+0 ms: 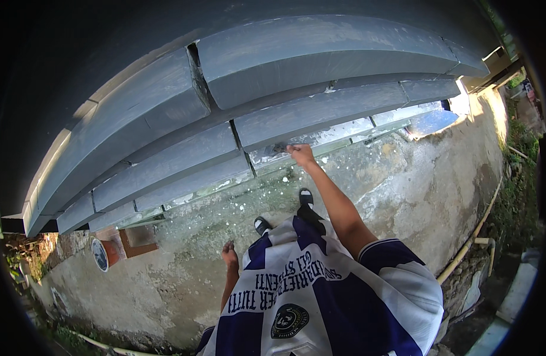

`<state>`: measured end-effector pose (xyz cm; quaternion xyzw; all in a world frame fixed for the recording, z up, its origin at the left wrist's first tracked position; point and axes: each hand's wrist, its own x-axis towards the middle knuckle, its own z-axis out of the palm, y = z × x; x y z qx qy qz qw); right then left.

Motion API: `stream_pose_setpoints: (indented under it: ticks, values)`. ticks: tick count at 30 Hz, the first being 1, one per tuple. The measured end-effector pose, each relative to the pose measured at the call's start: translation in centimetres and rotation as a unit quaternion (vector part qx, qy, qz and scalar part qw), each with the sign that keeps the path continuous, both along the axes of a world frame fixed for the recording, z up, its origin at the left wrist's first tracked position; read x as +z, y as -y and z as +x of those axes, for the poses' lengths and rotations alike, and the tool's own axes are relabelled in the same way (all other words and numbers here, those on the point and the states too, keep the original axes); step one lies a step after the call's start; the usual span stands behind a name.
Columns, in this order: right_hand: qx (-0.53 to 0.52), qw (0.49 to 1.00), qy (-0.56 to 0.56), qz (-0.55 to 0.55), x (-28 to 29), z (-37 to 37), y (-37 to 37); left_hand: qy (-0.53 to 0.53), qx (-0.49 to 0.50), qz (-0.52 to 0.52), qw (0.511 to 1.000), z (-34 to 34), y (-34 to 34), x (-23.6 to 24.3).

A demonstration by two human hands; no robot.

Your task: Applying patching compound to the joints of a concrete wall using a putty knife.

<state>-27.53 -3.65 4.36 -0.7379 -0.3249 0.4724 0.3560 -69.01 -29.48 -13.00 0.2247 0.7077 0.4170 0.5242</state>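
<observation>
Wore a loose shirt [326, 291] panelled in white and dark blue, with dark capital letters running upside down across the front and a round dark badge below them. Hung the left hand [229, 254] low beside the shirt, fingers loosely curled; could not tell its grip as spread or pressed together. Stood in dark sandals [262, 226] with pale bands, on rough, stained concrete [403, 190] spotted with white near the feet.

Held the right arm stretched forward and to the left, bare below the sleeve. Held the right hand [300, 154] low at a whitish strip [335, 134], fingers bunched and pointing left toward a dark patch [277, 148]; could not tell whether to call the grip empty or pinching a small tool. Saw the strip along the foot of the steps, tucked under a lower row of grey blocks [320, 113]: streaked white and grey, glossy in places, crossed by thin dark joints.

Noticed, off to the left, an orange bucket [110, 252] with a pale rim, just beside a flat brown square [138, 242]. Saw the lower row smooth and faintly streaked, split by a dark gap left of the right hand; beyond it, a larger upper row [326, 47] with a wider gap. Made out a blue patch [433, 123] near the strip's right end, and green plants [519, 166] farther right.
</observation>
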Motion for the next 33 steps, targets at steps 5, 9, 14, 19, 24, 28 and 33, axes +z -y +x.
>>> stream_pose_setpoints:
  ticks: [5, 9, 14, 19, 24, 28, 33]
  values:
    - [-0.034, 0.926, 0.353, 0.129, 1.6, 12.0, 0.2, 0.004, 0.039, 0.012, 0.999, -0.2, 0.6, 0.3]
    - [0.084, 0.825, 0.558, 0.035, 7.4, 6.0, 0.1, 0.021, 0.071, -0.016, 0.997, -0.6, 4.1, -2.1]
    - [0.304, 0.639, 0.68, 0.19, 2.5, -6.4, 2.7, 0.019, -0.016, -0.084, 0.996, 0.4, 5.5, -4.1]
    - [0.225, 0.877, 0.351, 0.238, 6.1, -11.4, 4.3, 0.028, -0.002, -0.043, 0.999, -0.3, 4.7, -5.7]
    - [0.062, 0.945, 0.279, 0.16, 3.1, 0.3, 4.8, 0.002, -0.007, -0.021, 1.0, 1.0, -0.1, -1.0]
    - [0.011, 0.888, 0.445, 0.118, 4.3, 8.4, 4.7, -0.001, 0.022, -0.003, 1.0, 0.0, 0.1, -0.7]
    - [0.02, 0.771, 0.635, 0.044, 4.9, 11.6, 4.0, 0.008, 0.023, -0.01, 1.0, 0.1, 1.4, -1.7]
